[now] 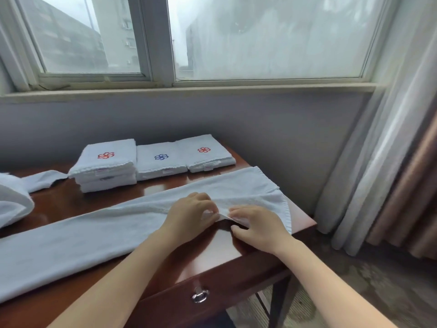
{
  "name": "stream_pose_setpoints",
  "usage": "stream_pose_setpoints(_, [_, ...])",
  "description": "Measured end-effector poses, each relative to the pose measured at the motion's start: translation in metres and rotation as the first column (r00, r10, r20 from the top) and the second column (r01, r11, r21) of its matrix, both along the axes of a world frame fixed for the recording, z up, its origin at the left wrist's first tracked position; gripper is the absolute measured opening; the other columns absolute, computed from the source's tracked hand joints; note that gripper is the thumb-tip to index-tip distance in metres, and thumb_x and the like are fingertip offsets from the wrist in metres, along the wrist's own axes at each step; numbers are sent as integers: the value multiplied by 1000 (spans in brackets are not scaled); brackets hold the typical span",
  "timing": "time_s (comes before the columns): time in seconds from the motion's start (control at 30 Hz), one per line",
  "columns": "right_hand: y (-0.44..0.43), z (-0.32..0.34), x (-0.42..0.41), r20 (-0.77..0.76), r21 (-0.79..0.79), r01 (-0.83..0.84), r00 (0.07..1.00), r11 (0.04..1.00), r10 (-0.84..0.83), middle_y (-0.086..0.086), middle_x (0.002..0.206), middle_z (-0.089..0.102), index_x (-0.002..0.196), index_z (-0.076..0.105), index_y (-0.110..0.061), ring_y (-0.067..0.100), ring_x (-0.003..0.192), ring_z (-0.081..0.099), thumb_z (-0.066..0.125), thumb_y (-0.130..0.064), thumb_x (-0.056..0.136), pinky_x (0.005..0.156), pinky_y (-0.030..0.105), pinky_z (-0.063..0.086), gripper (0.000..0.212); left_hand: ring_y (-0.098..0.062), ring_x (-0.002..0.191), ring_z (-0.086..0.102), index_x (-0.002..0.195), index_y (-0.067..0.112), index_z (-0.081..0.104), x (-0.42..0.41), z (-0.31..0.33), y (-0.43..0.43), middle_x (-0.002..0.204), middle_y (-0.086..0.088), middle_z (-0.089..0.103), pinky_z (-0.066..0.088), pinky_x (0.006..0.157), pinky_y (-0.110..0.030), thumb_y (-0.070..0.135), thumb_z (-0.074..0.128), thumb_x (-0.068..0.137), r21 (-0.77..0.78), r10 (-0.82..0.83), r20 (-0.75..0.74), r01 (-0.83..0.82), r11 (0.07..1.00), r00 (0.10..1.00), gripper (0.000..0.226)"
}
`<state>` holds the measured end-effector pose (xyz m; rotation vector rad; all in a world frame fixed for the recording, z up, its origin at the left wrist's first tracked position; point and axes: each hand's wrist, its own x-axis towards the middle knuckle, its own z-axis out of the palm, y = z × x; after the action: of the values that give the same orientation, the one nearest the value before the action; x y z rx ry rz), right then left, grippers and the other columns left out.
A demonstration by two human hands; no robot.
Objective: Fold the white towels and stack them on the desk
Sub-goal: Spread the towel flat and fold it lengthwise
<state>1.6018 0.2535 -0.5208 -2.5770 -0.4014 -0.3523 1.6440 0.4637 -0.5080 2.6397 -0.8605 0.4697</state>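
Along the desk's front edge, toward the right end, both hands were on the long towel. The towel lay as a flat strip from the front left across to the right edge. The left hand pinched the towel's near hem, fingers curled and narrow. The right hand, just beside it, gripped the same hem, fingers curled under, with the hem lifted slightly off the wood.

At the back edge were three folded piles in a row, touching:
- red-logo stack, tallest, on the left
- blue-logo towel in the middle
- second red-logo towel on the right

A loose towel heap sat at the left edge. A metal drawer pull was on the front face. A curtain hung to the right.
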Motion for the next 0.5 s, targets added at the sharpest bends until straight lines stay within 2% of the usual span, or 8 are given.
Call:
stream_pose_setpoints(0.1, [-5,7,4,-57,-41,-7,998,999,4,-10,96,69,100,66,-26,13,98,62,54,-26,79,77,36,52,24,-16,95,59,99,26,64,8,1,-6,99,10,64,43,71,-32,42,51,98,-27,83,-2,-83,996,997,21])
stream_pose_setpoints(0.17, [-14,12,10,-19,-43,106,994,993,-107,-10,91,68,96,66,-27,16,97,62,53,-19,77,71,32,47,24,-20,93,60,101,25,60,14,4,-9,98,8,65,38,67,-32,41,46,100,-70,146,-27,-148,987,989,21])
stream_pose_setpoints(0.23, [-24,21,17,49,-10,272,961,962,-272,-13,99,70,105,67,-33,16,101,61,57,-17,77,74,29,44,34,-24,92,61,103,23,58,21,7,-13,98,4,66,41,68,-34,40,45,101,-124,180,-56,-185,975,982,21])
stream_pose_setpoints(0.33, [-37,33,32,139,115,399,900,909,-413,-12,97,72,99,70,-32,19,96,64,59,-16,76,72,28,45,29,-26,88,61,101,22,55,32,12,-18,91,4,65,42,66,-36,39,44,101,-165,210,-52,-215,962,976,21])
stream_pose_setpoints(0.43, [-43,43,54,171,267,416,868,869,-467,-10,87,71,90,69,-27,20,86,64,56,-14,80,64,28,41,21,-27,81,63,99,21,55,47,16,-23,83,5,64,41,62,-35,39,43,102,-172,234,11,-228,958,972,21])
stream_pose_setpoints(0.5, [-44,47,73,179,282,403,869,871,-460,-8,88,70,92,68,-26,21,85,62,53,-11,83,64,28,37,23,-28,79,64,99,20,57,59,18,-27,85,2,68,41,60,-34,38,44,102,-154,246,73,-233,960,966,22])
